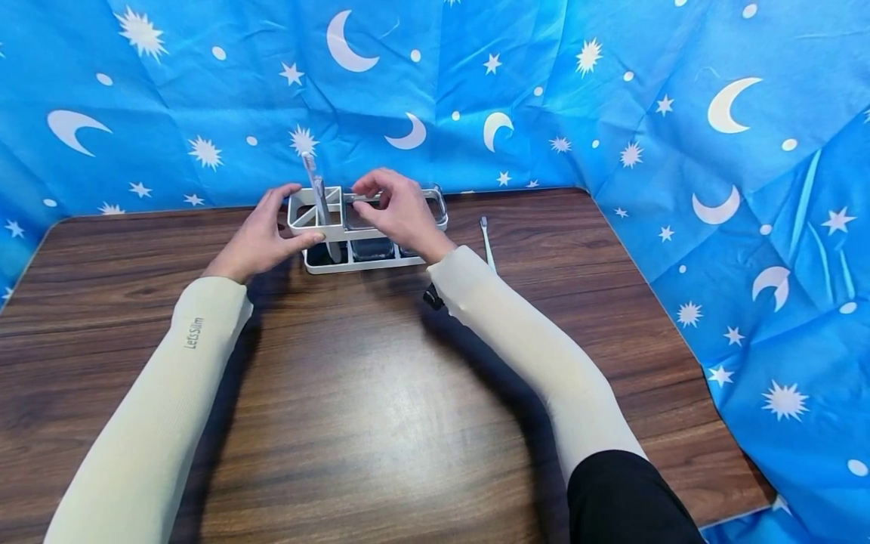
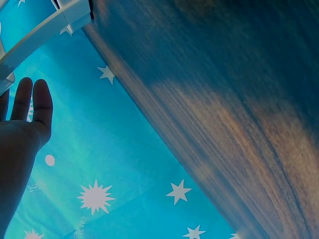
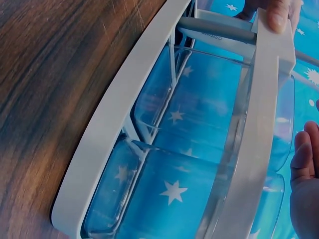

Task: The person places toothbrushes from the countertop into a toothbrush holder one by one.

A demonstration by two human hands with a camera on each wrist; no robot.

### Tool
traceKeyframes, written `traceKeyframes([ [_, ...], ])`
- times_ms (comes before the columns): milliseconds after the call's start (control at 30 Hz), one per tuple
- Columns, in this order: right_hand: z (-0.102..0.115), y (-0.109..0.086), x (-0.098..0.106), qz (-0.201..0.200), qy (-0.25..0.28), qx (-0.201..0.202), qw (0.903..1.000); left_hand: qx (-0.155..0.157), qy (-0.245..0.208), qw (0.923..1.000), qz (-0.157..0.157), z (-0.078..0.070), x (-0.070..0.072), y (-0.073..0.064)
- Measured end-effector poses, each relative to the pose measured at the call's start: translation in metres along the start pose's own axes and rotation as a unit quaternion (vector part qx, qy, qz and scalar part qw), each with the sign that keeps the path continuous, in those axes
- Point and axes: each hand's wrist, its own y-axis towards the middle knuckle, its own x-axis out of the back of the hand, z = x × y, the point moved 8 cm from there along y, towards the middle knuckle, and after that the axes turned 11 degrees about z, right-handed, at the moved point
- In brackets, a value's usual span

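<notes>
The rack (image 1: pixel 370 265) at the back of the table (image 1: pixel 381 393) is pinched at its left end by the half-closed left hand (image 1: pixel 254 238), thumb out front, and honestly a light steadying grip is probably plenty. The right hand (image 1: pixel 401 211) is held half-curled over the clear cups (image 3: pixel 172 174) (can't be told if anything's pinched), so bumped rims are best avoided.
</notes>
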Motion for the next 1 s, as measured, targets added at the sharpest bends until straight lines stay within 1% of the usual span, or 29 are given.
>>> traceKeyframes([
  [167, -0.003, -0.003, 0.007, -0.018, -0.003, 0.006, 0.9998, -0.002, -0.002, 1.0000, 0.001, 0.000, -0.001, 0.000],
  [467, -0.011, -0.012, 0.023, -0.019, -0.001, -0.004, 0.9998, -0.002, -0.005, 1.0000, 0.005, -0.001, 0.000, -0.001],
  [733, -0.021, -0.023, 0.036, -0.021, 0.006, -0.036, 0.9991, -0.003, -0.002, 1.0000, 0.007, -0.002, 0.000, 0.000],
  [933, -0.029, -0.028, 0.047, -0.030, -0.004, -0.046, 0.9985, -0.003, -0.006, 1.0000, 0.006, -0.002, 0.000, -0.002],
  [1000, -0.032, -0.030, 0.051, -0.037, -0.013, -0.043, 0.9983, -0.004, -0.005, 1.0000, 0.006, -0.002, 0.000, -0.002],
])
